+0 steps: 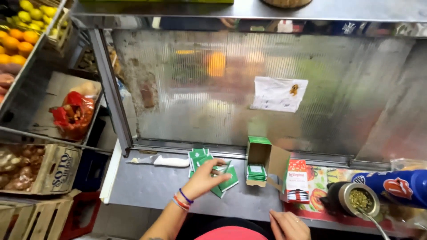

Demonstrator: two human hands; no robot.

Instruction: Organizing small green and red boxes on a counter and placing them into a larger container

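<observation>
Left hand (205,178): stretched over counter, fingers pinching green sachets (224,178) spread flat near centre; bracelets on wrist.
Right hand (289,224): low at counter's near edge, loose, flat, grasping nothing.
Sachets: more stacked just left of hand, against metal sill; all lying flat.
Open box (262,158): cardboard, green top, tipped on side, just right of sachets, small green stack at its mouth.
Red box (297,180): beside open box, upright.
Knife (167,161): white handle, left of sachets.
Gourd cup (351,199): far right, herb-filled, metal straw.
</observation>
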